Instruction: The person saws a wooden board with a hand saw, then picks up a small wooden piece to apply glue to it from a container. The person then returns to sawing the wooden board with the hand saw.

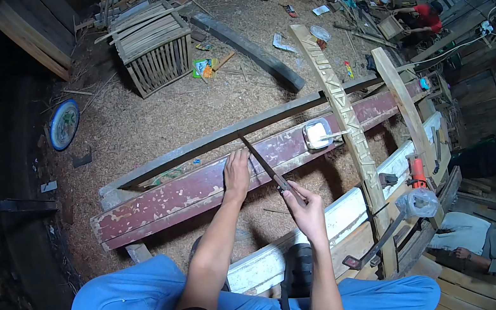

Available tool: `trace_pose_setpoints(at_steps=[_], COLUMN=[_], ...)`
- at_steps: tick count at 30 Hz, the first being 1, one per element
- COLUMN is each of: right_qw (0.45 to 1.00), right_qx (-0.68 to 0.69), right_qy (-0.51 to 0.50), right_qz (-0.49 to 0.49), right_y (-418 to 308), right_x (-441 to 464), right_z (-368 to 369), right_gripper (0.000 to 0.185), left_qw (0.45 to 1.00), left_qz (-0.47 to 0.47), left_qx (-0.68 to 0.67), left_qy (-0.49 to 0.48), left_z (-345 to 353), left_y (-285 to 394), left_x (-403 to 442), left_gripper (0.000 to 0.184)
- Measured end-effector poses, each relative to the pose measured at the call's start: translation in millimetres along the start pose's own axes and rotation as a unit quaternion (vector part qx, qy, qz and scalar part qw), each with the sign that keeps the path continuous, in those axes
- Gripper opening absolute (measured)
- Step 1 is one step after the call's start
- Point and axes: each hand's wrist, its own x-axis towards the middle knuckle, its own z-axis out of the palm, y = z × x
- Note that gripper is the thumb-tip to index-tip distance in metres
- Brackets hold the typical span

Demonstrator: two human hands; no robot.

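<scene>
My left hand (237,171) lies on a peeling maroon plank (184,198), its fingers stretched out over the surface. My right hand (305,209) grips the near end of a long, narrow, dark blade-like tool (264,165); its exact kind I cannot make out. The tool slants across the maroon plank, its far tip close to a grey beam (196,150) behind. To the right, a clear tub (318,134) with white contents stands on the maroon plank, a light stick reaching out of it. A light board carved with angular shapes (350,120) crosses above the planks.
Beyond the planks stand a slatted wooden crate (158,59) and a loose beam (248,51) on the shavings-covered ground. A white plank (334,217) runs near my legs. An orange-red power tool (417,172) and a plastic bag (420,202) lie right. Other people are at the right.
</scene>
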Motion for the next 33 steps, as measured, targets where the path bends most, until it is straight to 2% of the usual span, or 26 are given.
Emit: trace_pose_setpoints(at_steps=[2, 4, 10, 14, 17, 20, 24, 30, 33], right_qw=[1.0, 0.999, 0.996, 0.993, 0.997, 0.992, 0.995, 0.993, 0.998], right_qx=[0.026, -0.007, 0.052, 0.081, 0.048, 0.119, 0.076, 0.101, 0.024], right_qy=[0.005, 0.028, 0.059, 0.064, 0.053, 0.05, 0.063, 0.058, 0.061], right_qz=[-0.013, -0.027, -0.052, -0.053, -0.029, -0.008, -0.011, -0.009, -0.008], right_y=[-4, -19, -11, 12, 24, 29, 40, 49, 38], right_x=[0, -1, 2, 8, 10, 8, 11, 23, 27], right_z=[3, 6, 13, 16, 15, 22, 35, 60, 66], right_gripper=[0.044, 0.04, 0.04, 0.041, 0.044, 0.046, 0.049, 0.049, 0.046], left_qw=[1.0, 0.998, 0.993, 0.996, 0.999, 0.997, 0.998, 0.995, 0.999], left_qz=[-0.014, -0.028, 0.007, 0.029, 0.042, 0.068, 0.062, 0.077, 0.048], left_qx=[-0.027, -0.051, -0.099, -0.054, 0.001, 0.015, 0.032, 0.065, 0.018], left_qy=[-0.006, -0.011, 0.065, 0.07, -0.02, -0.017, -0.004, -0.005, -0.012], left_z=[-5, -5, -4, 1, 1, -6, 0, 1, -2], left_y=[6, 11, 22, 10, -7, -12, -10, -12, -10], left_x=[0, 2, 12, 10, 5, 5, 2, 4, 5], left_gripper=[0.015, 0.014, 0.017, 0.02, 0.018, 0.02, 0.021, 0.024, 0.029])
